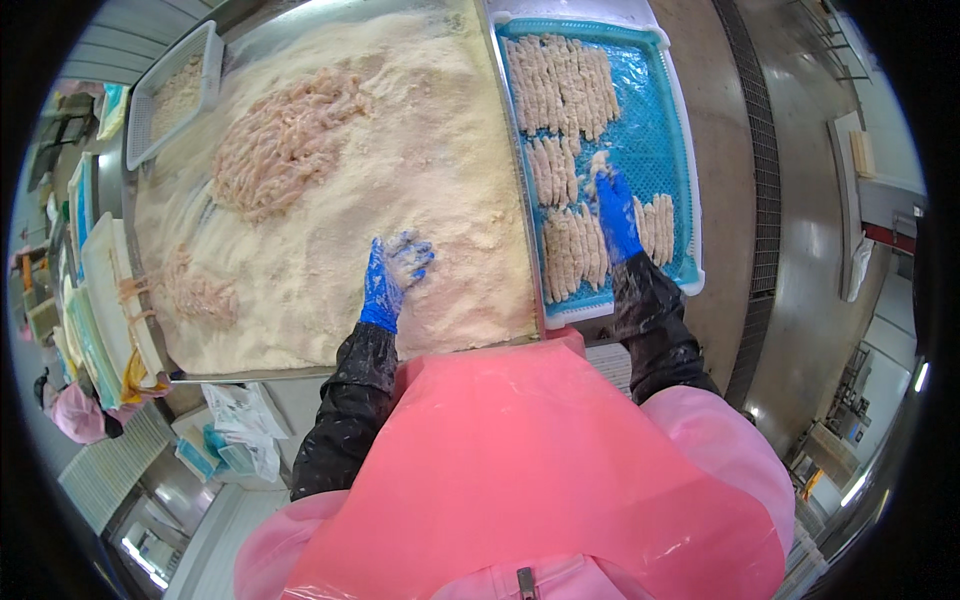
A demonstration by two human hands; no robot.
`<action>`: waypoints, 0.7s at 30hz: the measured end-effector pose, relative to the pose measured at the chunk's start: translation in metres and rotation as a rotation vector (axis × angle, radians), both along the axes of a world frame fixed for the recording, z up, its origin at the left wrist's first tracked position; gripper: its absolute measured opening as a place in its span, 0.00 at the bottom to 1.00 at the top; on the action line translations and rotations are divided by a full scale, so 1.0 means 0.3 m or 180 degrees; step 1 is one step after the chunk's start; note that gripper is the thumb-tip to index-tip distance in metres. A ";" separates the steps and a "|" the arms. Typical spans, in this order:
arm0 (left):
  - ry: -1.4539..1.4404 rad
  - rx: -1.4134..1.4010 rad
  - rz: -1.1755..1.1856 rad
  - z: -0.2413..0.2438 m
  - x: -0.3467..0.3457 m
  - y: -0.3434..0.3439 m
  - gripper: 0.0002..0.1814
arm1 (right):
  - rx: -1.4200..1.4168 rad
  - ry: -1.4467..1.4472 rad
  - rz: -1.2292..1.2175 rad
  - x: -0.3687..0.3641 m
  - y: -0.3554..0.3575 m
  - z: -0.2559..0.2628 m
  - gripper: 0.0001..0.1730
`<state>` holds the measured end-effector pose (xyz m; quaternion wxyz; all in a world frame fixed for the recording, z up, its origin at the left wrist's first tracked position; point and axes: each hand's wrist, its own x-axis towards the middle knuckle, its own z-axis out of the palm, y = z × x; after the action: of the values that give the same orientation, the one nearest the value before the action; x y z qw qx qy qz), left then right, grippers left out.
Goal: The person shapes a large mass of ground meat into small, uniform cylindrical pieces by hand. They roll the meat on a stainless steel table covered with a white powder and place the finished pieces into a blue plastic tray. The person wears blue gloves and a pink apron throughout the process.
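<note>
My right hand (616,210), in a blue glove, grips a crumb-coated meat strip (600,162) over the blue mesh-lined tray (649,157). Rows of coated strips (559,86) lie side by side in that tray, with shorter rows near my right wrist. Over the crumb bed, my gloved left hand (397,271) is half curled, palm up, around crumb-coated pieces (409,259); their exact shape is unclear. Pale breadcrumbs (450,165) cover the wide metal-edged table. A large heap of raw meat strips (285,146) rests on them, with a smaller heap (202,292) at the left.
A white perforated basket (212,67) holding crumbs stands at the table's far left corner. A metal rim (517,150) divides the crumb bed from the blue tray. Stacked trays (112,285) crowd the left side, where a person in pink (79,412) appears. A floor drain grate (761,150) runs along the right.
</note>
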<state>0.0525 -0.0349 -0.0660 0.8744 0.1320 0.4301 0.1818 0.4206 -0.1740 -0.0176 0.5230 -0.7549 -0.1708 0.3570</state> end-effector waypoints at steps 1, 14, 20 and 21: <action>0.0036 0.0106 -0.0097 -0.017 0.003 0.005 0.38 | -0.0001 -0.0602 -0.0050 0.055 0.001 -0.037 0.18; 0.0977 0.0393 -0.0047 -0.008 0.041 0.010 0.35 | -0.1550 -0.2790 0.0611 0.490 -0.443 -0.070 0.24; 0.1016 0.0421 -0.0036 -0.003 0.042 0.011 0.35 | -0.2336 -0.2397 0.0858 0.471 -0.608 -0.096 0.22; 0.0977 0.0382 -0.0071 0.002 0.042 0.009 0.35 | -0.2653 -0.2193 0.0892 0.465 -0.613 -0.071 0.22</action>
<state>0.0651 -0.0321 -0.0653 0.7909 0.2150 0.5455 0.1751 0.5602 -0.3577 -0.0389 0.0417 -0.9409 -0.2750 0.1931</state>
